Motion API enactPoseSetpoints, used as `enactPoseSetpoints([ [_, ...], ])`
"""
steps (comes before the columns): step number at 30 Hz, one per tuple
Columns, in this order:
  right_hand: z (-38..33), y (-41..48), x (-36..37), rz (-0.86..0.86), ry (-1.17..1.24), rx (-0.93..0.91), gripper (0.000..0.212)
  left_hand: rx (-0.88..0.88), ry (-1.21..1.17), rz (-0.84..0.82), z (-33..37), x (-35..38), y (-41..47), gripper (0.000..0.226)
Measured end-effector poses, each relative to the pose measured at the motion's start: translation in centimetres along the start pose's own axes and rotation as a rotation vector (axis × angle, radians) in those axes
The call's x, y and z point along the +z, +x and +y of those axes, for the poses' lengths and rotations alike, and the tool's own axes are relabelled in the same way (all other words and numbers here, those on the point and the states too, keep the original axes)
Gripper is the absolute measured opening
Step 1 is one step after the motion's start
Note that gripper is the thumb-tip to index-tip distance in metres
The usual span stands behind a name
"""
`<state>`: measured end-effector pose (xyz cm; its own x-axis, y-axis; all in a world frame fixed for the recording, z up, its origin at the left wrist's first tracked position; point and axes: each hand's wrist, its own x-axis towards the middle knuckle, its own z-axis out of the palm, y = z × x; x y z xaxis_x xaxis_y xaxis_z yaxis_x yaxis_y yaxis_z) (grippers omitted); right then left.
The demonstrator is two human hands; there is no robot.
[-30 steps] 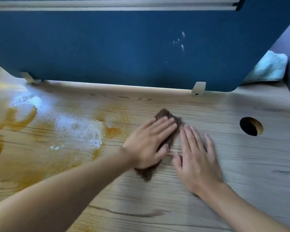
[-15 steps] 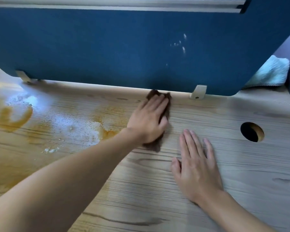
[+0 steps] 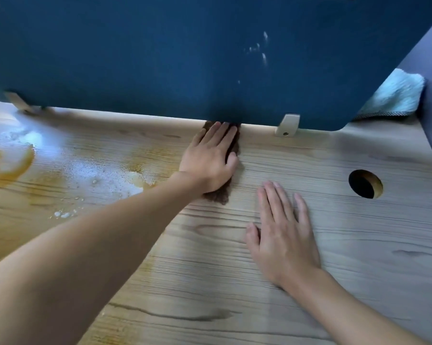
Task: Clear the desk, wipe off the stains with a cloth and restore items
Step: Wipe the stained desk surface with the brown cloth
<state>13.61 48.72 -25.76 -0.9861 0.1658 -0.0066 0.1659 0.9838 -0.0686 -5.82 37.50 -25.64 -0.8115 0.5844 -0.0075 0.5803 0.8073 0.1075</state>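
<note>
Since a second ago the left hand [image 3: 210, 160] has pushed the brown cloth [image 3: 231, 148] up to the blue divider [image 3: 160, 58]; orange stains [image 3: 8, 163] remain far left on the worktop [image 3: 359, 257]; its grip presses flat on the cloth, so sweep leftward next with steady pressure; the right hand [image 3: 284, 235] lies open, bracing.

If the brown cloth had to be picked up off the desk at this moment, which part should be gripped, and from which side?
Probably the near end of the brown cloth, pinched from the person's side. It lies flat and sticks out below the left hand, while its far end sits against the blue panel, leaving little room there. The right hand rests flat on the desk, apparently free.
</note>
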Motion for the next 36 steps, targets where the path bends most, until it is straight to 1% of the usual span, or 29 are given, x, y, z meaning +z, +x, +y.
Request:
enactPoseSetpoints([
  [2,-0.1,0.1,0.1,-0.009,0.002,-0.003,0.071,-0.016,0.006,0.015,0.9,0.2,-1.5,0.069],
  [3,0.0,0.0,0.1,-0.008,0.004,-0.005,0.071,0.027,0.016,0.010,1.4,0.2,-3.4,0.070],
  [6,0.1,0.0,0.1,0.009,0.014,-0.009,0.071,0.267,-0.012,-0.014,2.3,0.1,-9.8,0.069],
  [8,0.0,0.1,0.0,0.002,0.009,-0.009,0.071,0.376,-0.045,-0.088,1.2,0.0,-10.3,0.068],
  [9,0.0,0.1,0.1,0.003,0.010,-0.008,0.071,0.364,-0.034,-0.086,0.6,0.1,-9.3,0.068],
  [10,0.1,0.1,0.1,0.002,0.007,-0.010,0.071,0.301,-0.027,-0.073,0.1,0.1,-7.7,0.069],
  [13,0.0,-0.1,0.0,-0.009,-0.018,-0.008,0.071,-0.031,-0.004,-0.016,-0.5,-0.4,-3.6,0.071],
  [14,0.0,-0.1,0.0,-0.009,-0.017,-0.006,0.071,-0.080,0.003,-0.005,-0.1,-0.2,-3.6,0.071],
  [15,0.0,0.0,0.0,-0.013,-0.017,-0.005,0.070,-0.072,0.004,-0.004,0.4,0.0,-4.5,0.071],
  [16,0.0,0.0,0.0,-0.017,-0.024,-0.001,0.070,-0.013,0.007,-0.020,0.9,0.0,-6.2,0.071],
  [19,-0.8,0.1,-0.5,0.010,-0.045,-0.009,0.069,0.291,-0.001,-0.047,1.2,-0.3,-12.2,0.069],
  [20,-1.4,0.1,-0.6,0.028,-0.034,-0.031,0.067,0.355,-0.009,-0.075,0.5,-0.5,-12.7,0.069],
  [21,-2.3,0.1,-0.6,0.041,-0.013,-0.060,0.067,0.375,-0.015,-0.086,-0.4,-0.5,-12.1,0.069],
  [22,-3.1,0.1,-0.5,0.041,0.009,-0.090,0.067,0.340,-0.013,-0.080,-1.2,-0.5,-10.9,0.070],
  [23,-3.9,0.0,-0.2,0.031,0.024,-0.110,0.068,0.252,-0.017,-0.061,-1.8,-0.6,-9.5,0.071],
  [25,-4.5,-0.1,0.3,0.010,0.019,-0.110,0.069,0.006,-0.013,-0.021,-2.5,-0.6,-6.5,0.073],
  [26,-4.6,0.0,0.4,0.008,0.010,-0.107,0.069,-0.080,-0.009,-0.005,-2.5,-0.5,-5.6,0.072],
  [27,-4.6,0.0,0.5,0.000,0.004,-0.107,0.069,-0.116,-0.008,0.001,-2.3,-0.4,-5.4,0.072],
  [28,-4.5,-0.1,0.4,-0.006,0.004,-0.104,0.070,-0.096,-0.002,-0.003,-1.8,-0.4,-6.0,0.072],
  [29,-4.4,-0.1,0.3,-0.010,0.008,-0.099,0.070,-0.024,0.005,-0.007,-1.4,-0.4,-7.5,0.072],
  [31,-4.5,0.0,0.2,-0.006,0.007,-0.099,0.071,0.184,0.000,0.000,-0.5,-0.2,-11.8,0.069],
  [33,-4.6,0.0,0.1,-0.019,-0.006,-0.100,0.071,0.351,-0.047,-0.047,-1.1,-0.3,-13.7,0.066],
  [34,-4.6,0.0,0.1,-0.020,-0.007,-0.100,0.071,0.376,-0.058,-0.067,-1.9,-0.4,-13.3,0.066],
  [36,-4.5,0.0,0.3,-0.017,-0.010,-0.107,0.071,0.302,-0.040,-0.058,-3.0,-0.5,-10.7,0.067],
])
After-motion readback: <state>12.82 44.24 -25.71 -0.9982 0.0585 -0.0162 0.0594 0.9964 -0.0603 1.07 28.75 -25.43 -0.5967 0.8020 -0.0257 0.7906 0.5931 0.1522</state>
